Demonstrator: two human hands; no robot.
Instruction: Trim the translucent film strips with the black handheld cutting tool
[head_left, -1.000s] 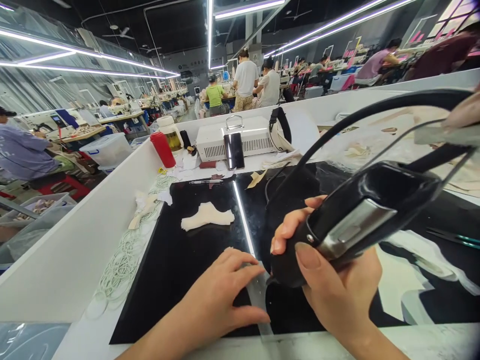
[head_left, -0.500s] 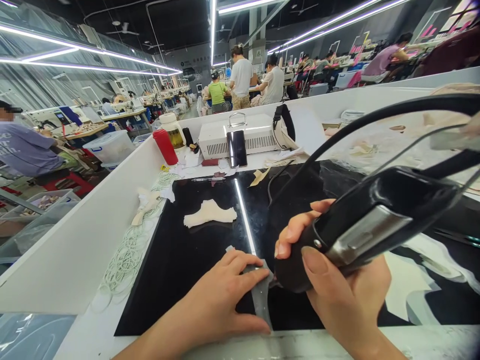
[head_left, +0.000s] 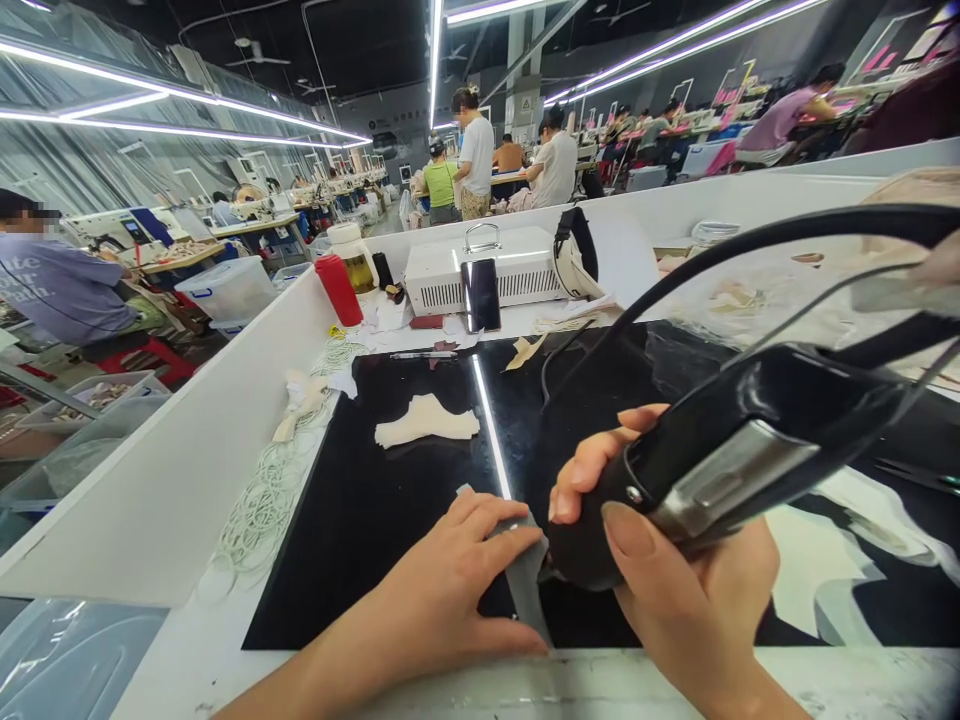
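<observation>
One glossy black tool (head_left: 780,405) — metal-plated, corded, perhaps touching grey strip (head_left: 529,598)

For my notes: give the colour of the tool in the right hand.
Glossy black tool with a silver plate; head view shows it.

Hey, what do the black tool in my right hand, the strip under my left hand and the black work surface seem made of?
Tool: glossy black plastic by its highlights, with a brushed metal plate. Strip: thin, greyish, semi-clear, probably plastic film or tape. Work surface: black, polished, mirrors the ceiling light, likely glass or acrylic.
</observation>
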